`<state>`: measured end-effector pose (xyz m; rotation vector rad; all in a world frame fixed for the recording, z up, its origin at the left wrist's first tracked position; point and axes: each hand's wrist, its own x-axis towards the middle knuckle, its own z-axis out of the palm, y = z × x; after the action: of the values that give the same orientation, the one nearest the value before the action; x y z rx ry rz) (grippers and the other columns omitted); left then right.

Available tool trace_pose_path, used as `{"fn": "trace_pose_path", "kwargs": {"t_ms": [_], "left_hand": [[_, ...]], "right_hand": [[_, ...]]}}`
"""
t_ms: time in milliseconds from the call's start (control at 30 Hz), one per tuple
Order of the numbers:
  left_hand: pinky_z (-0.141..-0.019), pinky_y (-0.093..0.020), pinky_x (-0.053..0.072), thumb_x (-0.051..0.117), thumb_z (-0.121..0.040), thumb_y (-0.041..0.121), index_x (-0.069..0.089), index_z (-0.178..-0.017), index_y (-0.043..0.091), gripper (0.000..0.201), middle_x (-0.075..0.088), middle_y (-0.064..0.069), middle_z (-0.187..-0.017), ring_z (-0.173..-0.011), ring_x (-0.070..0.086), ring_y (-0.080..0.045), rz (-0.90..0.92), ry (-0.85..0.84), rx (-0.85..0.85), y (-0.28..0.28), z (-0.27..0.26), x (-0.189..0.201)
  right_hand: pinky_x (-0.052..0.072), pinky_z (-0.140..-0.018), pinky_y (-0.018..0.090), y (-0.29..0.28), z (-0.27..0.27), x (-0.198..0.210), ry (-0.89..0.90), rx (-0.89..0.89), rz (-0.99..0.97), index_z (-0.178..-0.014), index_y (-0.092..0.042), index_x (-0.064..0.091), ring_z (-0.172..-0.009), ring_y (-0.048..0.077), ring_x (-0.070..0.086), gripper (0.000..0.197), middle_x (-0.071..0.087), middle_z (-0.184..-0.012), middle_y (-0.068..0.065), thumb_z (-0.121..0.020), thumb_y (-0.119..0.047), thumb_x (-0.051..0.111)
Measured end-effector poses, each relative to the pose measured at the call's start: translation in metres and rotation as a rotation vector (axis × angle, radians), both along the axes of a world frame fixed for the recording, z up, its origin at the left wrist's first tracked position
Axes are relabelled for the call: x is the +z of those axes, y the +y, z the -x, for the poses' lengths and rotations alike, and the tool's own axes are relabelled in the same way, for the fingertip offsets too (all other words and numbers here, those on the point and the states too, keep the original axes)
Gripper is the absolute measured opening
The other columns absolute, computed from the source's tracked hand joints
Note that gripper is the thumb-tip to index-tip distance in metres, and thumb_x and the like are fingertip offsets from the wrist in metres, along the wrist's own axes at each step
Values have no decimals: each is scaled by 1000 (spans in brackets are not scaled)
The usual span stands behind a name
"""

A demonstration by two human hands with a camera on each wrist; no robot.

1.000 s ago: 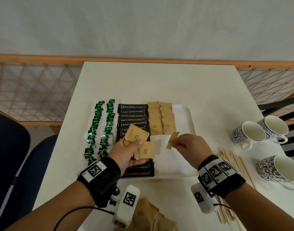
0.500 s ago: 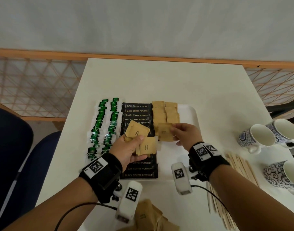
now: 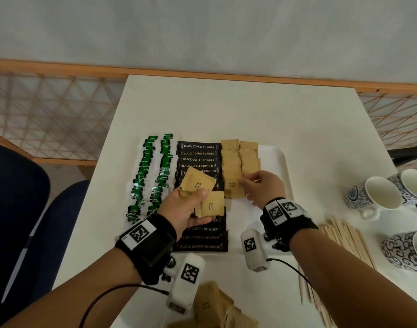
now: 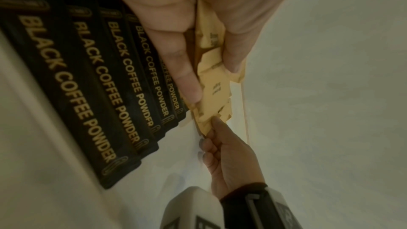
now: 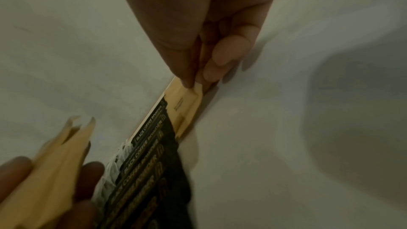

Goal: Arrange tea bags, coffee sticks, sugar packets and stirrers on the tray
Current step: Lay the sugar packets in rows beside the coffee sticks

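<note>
Right hand (image 3: 262,188) pinches sugar packet (image 3: 233,188), lowering it at near end of sugar rows on tray (image 3: 277,162). Left hand (image 3: 186,209) grips spare packets (image 3: 200,185) fanned above coffee sticks (image 3: 198,159), ready as supply.

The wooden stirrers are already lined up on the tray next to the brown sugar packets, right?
Not quite. In the head view the wooden stirrers lie on the table, to the right of the tray, not on it. The brown sugar packets are on the tray.
</note>
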<state>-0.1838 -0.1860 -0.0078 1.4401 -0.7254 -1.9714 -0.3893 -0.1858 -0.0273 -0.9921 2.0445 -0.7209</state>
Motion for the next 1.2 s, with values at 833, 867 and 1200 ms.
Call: {"fn": "trace_pose_path", "kwargs": {"t_ms": [833, 867, 1200], "left_hand": [[-60, -32, 60, 67, -86, 14, 58, -111, 11, 27, 68, -15, -107, -78, 72, -25, 15, -24, -88, 14, 17, 11], [-58, -31, 59, 67, -86, 13, 57, -113, 10, 29, 68, -16, -107, -76, 72, -25, 18, -32, -106, 15, 17, 11], [-46, -26, 55, 63, -90, 23, 54, -123, 9, 37, 68, -19, -105, -71, 69, -26, -84, -22, -270, 16, 26, 18]], "right_hand": [[56, -61, 26, 58, -21, 31, -465, 101, 81, -98, -19, 65, -62, 14, 63, 18, 68, -72, 3, -83, -11, 70], [57, -61, 28, 60, -21, 31, -482, 104, 94, -102, -18, 64, -61, 15, 64, 21, 67, -70, 4, -83, -9, 69], [51, -66, 21, 72, -7, 35, -519, 210, 185, -88, -19, 72, -70, 10, 64, 33, 72, -81, 1, -82, 10, 58]]}}
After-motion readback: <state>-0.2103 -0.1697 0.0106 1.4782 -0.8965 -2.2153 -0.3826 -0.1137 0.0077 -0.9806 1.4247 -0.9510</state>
